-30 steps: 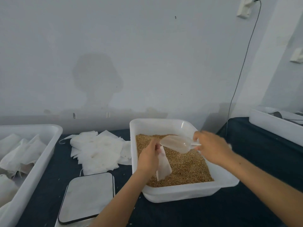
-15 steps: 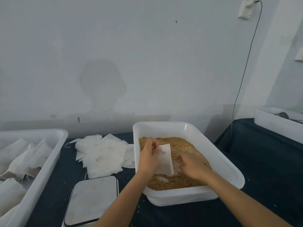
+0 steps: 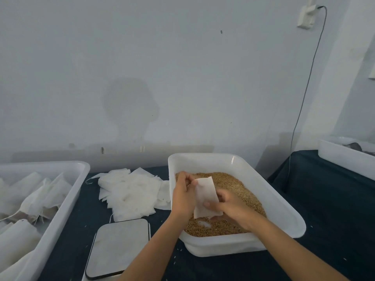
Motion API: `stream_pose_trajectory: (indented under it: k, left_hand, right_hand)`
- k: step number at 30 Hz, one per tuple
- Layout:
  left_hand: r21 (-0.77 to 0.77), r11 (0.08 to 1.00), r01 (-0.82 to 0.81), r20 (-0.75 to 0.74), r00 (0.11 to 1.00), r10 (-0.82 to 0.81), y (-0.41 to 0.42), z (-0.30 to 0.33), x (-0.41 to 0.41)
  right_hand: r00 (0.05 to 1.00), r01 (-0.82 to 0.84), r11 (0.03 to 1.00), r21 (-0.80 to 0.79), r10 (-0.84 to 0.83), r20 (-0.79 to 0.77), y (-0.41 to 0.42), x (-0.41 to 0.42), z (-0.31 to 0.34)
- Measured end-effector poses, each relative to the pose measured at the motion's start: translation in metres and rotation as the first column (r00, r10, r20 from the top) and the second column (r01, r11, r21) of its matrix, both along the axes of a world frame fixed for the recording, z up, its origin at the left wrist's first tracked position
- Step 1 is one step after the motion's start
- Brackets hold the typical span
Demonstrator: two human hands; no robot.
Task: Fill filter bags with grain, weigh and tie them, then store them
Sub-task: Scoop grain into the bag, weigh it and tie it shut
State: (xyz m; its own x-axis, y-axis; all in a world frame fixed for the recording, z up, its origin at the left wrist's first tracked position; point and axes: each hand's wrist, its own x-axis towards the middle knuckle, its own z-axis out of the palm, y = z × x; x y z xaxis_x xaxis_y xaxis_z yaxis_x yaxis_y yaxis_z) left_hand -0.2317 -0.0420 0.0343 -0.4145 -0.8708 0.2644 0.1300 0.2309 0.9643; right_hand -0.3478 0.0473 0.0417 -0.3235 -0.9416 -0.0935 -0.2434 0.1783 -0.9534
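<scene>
Left hand (image 3: 183, 196): I see it pinching the top of the filter bag (image 3: 205, 196).
Right hand (image 3: 230, 207): fingers curled round the bag's lower end, thumb on its front.
Filter bag: held upright over the grain (image 3: 239, 186) in the white tub (image 3: 284, 218).
Spill risk: loosening the top pinch could tip grain out.
Scale (image 3: 119, 247): beside the tub; carrying the untied bag there may scatter grain.

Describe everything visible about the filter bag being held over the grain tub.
The filter bag is a small white rectangle of thin, papery fabric, held roughly upright and slightly tilted above the grain in the white tub. The left hand pinches its upper edge; the right hand grips its lower part, thumb across the front. Its fill cannot be seen.
</scene>
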Motion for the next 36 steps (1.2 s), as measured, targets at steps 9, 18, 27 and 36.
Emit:
stream_pose_trajectory:
  k: [9, 18, 27, 36]
  left_hand:
    - [-0.048, 0.977, 0.21, 0.321, 0.929, -0.184, 0.001, -0.004, -0.009]
    - [-0.011, 0.967, 0.255, 0.341, 0.91, -0.236, 0.003, -0.003, -0.009]
    - [-0.104, 0.954, 0.28, 0.426, 0.88, -0.212, 0.0, -0.009, -0.013]
    - [-0.112, 0.944, 0.311, 0.424, 0.874, -0.238, 0.001, -0.01, -0.013]
  right_hand:
    - [0.779, 0.024, 0.998, -0.05, -0.05, -0.625, 0.024, -0.033, 0.019]
    - [0.675, -0.056, 0.998, 0.024, 0.056, -0.736, 0.028, -0.045, 0.03]
    - [0.588, -0.103, 0.993, 0.065, 0.113, -0.801, 0.028, -0.043, 0.041]
    - [0.6, -0.087, 0.996, 0.029, 0.075, -0.797, 0.03, -0.043, 0.03]
